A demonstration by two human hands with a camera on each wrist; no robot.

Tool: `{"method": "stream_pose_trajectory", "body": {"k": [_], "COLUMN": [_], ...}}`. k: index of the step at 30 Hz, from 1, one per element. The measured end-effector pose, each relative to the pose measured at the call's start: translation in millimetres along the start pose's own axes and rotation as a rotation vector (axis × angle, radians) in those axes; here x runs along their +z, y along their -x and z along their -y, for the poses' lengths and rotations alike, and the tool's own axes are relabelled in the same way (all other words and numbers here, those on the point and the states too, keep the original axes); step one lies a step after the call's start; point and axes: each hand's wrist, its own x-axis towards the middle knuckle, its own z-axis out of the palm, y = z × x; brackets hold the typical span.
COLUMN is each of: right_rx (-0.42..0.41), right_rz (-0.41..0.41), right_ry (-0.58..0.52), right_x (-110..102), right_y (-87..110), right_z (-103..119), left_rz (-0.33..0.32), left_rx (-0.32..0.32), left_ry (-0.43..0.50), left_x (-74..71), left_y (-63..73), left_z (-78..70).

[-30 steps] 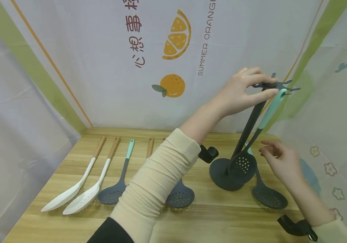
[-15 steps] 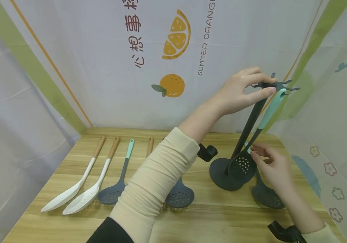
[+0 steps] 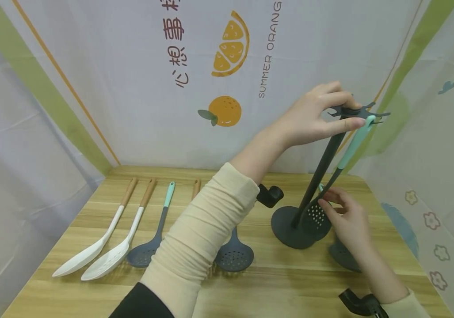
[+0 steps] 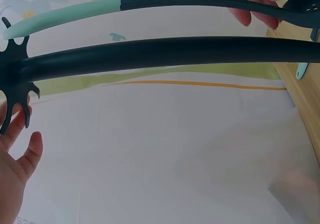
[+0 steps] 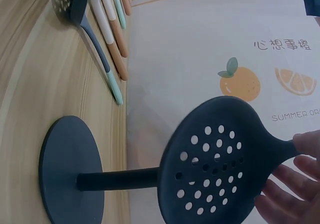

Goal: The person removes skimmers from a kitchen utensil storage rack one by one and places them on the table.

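Observation:
A dark utensil stand [image 3: 324, 172] has a round base and a ring of hooks on top. My left hand [image 3: 312, 117] holds the stand at its hooks, fingers over the top and thumb in front. From one hook hangs a dark skimmer [image 5: 212, 159] with a mint-green handle, its round perforated head close to the post. My right hand [image 3: 348, 216] pinches this skimmer at the neck, just above the head, as the right wrist view also shows. Behind the right wrist, another dark skimmer [image 3: 344, 255] lies on the table, partly hidden.
On the wooden table [image 3: 274, 287], left of the stand, lie a white spoon [image 3: 81, 258], a white slotted spoon [image 3: 107, 261] and dark skimmers [image 3: 147, 252] in a row. My left sleeve hides part of the row. Printed curtains [image 3: 151, 132] surround the table.
My right hand has come in leftward from beside the stand to the hanging skimmer's neck and taken hold there. The left hand stays on the hooks; the stand has shifted slightly.

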Motion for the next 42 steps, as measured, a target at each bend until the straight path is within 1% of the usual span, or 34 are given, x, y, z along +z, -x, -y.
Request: {"method": "stream_pose_trajectory", "body": {"k": [7,12,18,23,27,32,34,37,39,42], "right_rx": [0.008,0.004,-0.019,-0.009,-0.038,-0.071,-0.070,-0.077,-0.093,-0.150], "right_rz": [-0.039,-0.051,-0.078,-0.110,-0.139,-0.150,-0.152,-0.168,-0.183,-0.208], "right_ry": [-0.028,-0.036,-0.058,-0.053,-0.057,-0.063,-0.063,-0.068,-0.073,-0.075], "right_x": [3.7,4.2,3.8,2.9,2.7,1.9,1.2,0.4,-0.1,-0.9], "right_y": [-1.3,-0.1,2.7,5.6,6.8,7.7,8.5,10.3,11.3,12.2], "right_z": [3.2,4.4,5.2,5.1,4.7,3.4,3.1,2.2,1.3,-0.6], "left_rz": [-0.027,-0.041,-0.062,-0.070,-0.075,-0.087,-0.092,-0.091,-0.091,-0.093], "left_rx": [-0.045,-0.089,-0.119,-0.142,-0.156,-0.190,-0.194,-0.199,-0.199,-0.202], "left_ry": [-0.067,-0.097,-0.136,-0.159,-0.151,-0.076,-0.045,-0.026,-0.022,-0.017], "left_x": [-0.8,-0.2,0.0,0.6,1.5,3.7,4.8,6.2,6.8,7.3], "left_y": [-1.3,-0.9,-1.3,-1.8,-0.7,1.4,1.8,1.8,1.6,1.9], "left_z": [-4.0,-6.8,-10.1,-12.0,-12.2,-11.7,-11.5,-11.5,-11.6,-11.6]}}
